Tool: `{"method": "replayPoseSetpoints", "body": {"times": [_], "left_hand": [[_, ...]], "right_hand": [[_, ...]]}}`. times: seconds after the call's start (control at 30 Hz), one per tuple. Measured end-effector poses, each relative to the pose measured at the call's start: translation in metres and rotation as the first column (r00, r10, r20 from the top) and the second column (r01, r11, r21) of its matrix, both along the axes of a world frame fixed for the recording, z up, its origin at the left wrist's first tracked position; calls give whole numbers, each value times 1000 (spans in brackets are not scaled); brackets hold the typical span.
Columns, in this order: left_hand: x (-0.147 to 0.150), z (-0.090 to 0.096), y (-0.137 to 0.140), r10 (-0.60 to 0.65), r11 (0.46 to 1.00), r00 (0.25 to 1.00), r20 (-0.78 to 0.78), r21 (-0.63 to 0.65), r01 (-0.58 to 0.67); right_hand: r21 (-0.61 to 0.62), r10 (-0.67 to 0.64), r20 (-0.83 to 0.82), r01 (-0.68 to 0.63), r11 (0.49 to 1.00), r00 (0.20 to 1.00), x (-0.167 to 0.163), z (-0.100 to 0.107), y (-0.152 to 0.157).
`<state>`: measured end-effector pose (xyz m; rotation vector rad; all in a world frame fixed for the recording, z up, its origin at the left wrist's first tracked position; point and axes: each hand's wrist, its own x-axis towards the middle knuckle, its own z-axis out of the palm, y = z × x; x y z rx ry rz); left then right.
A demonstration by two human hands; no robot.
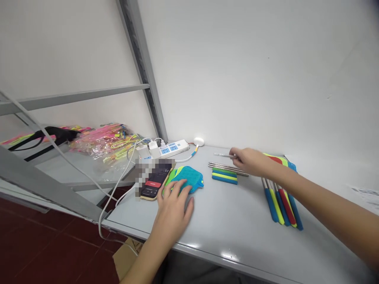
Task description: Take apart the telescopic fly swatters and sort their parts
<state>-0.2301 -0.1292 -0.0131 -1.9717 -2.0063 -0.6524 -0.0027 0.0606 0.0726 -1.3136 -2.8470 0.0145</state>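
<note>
My left hand (173, 207) rests with spread fingers on a small pile of plastic fly swatter heads (192, 176), blue on top with green and yellow ones showing beneath. Farther back, my right hand (248, 159) pinches the right end of a thin grey-white stick (222, 155) with faint marks; its exact kind is unclear. Just in front of it lie several shiny metal rods (217, 165), beside a row of blue, yellow and green handles (224, 177). Under my right forearm are several fly swatters with coloured handles (271, 205), their heads (291, 165) partly hidden.
A phone (155, 181), partly pixelated, lies left of the swatter heads. Behind it are a power strip (177, 148) with plugs and a white round device (199, 141). White cables (103, 221) hang over the table's left edge. Plastic-wrapped colourful bundles (103, 142) sit on a shelf beyond a metal post (148, 75).
</note>
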Motion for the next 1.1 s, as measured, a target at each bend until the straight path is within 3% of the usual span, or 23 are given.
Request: {"method": "replayPoseSetpoints", "body": {"times": [0.2, 0.57, 0.77, 0.97, 1.1], "left_hand": [[0, 0, 0, -27, 999, 1000, -9, 19, 28], [4, 7, -4, -100, 993, 995, -4, 68, 100], [6, 10, -7, -188, 979, 980, -65, 71, 193], [4, 4, 0, -33, 995, 996, -88, 92, 41], [2, 0, 4, 33, 996, 995, -89, 85, -26]], "right_hand": [[-6, 71, 120, -71, 997, 990, 4, -27, -44], [14, 88, 118, -90, 996, 989, 1, -36, -42], [33, 6, 33, -8, 999, 999, 13, -20, -54], [-19, -103, -200, 101, 995, 974, 46, 15, -87], [-97, -127, -304, 102, 990, 944, 84, 17, -122]]}}
